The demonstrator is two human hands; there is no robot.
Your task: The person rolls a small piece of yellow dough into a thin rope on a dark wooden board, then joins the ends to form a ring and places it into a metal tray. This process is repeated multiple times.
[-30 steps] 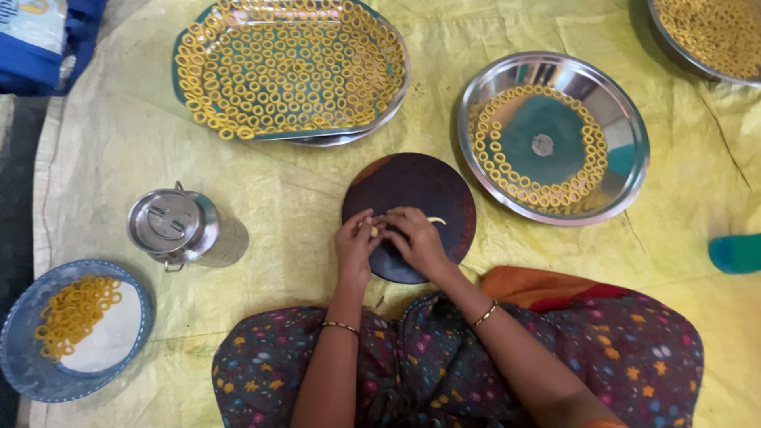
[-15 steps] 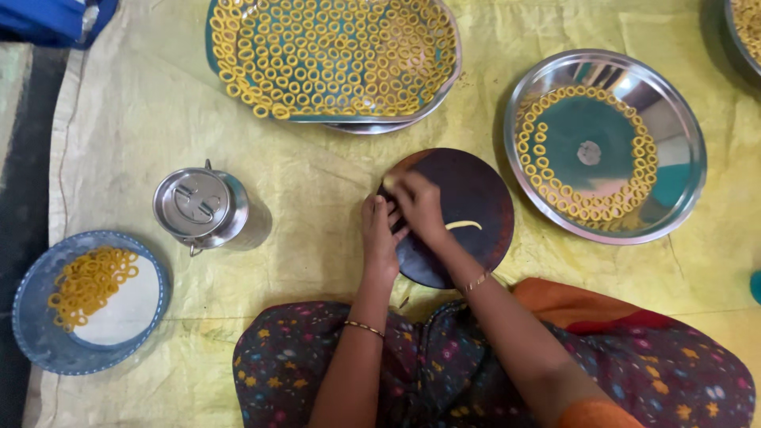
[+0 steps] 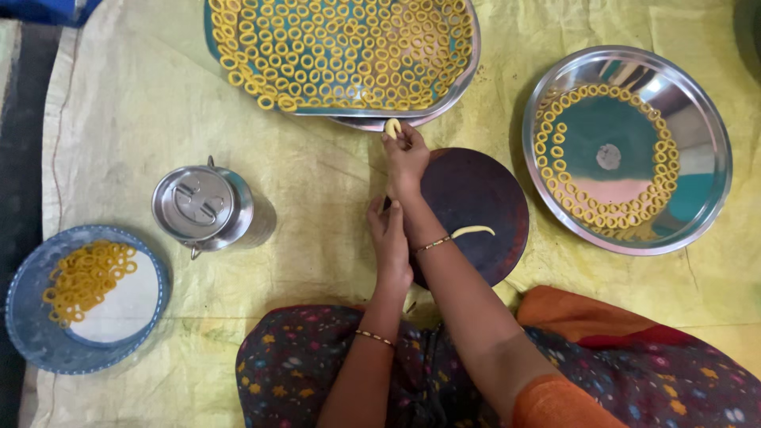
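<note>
My right hand [image 3: 405,154] reaches forward and pinches a small yellow dough ring [image 3: 392,127] just below the near rim of a big steel tray [image 3: 468,75] packed with several dough rings. My left hand [image 3: 390,238] rests with fingers apart at the left edge of a round dark board [image 3: 476,198], holding nothing. A short strip of yellow dough [image 3: 473,231] lies on the board, beside my right wrist.
A steel plate [image 3: 697,150] with rings around its inside sits at the right. A lidded steel pot [image 3: 204,206] stands at the left, and a blue plate [image 3: 32,333] with a heap of rings further left. A yellow sheet [image 3: 135,103] covers the floor.
My right hand has left the board with a dough ring and stretched toward the big tray. The left hand stayed at the board's edge. The view shifted.
</note>
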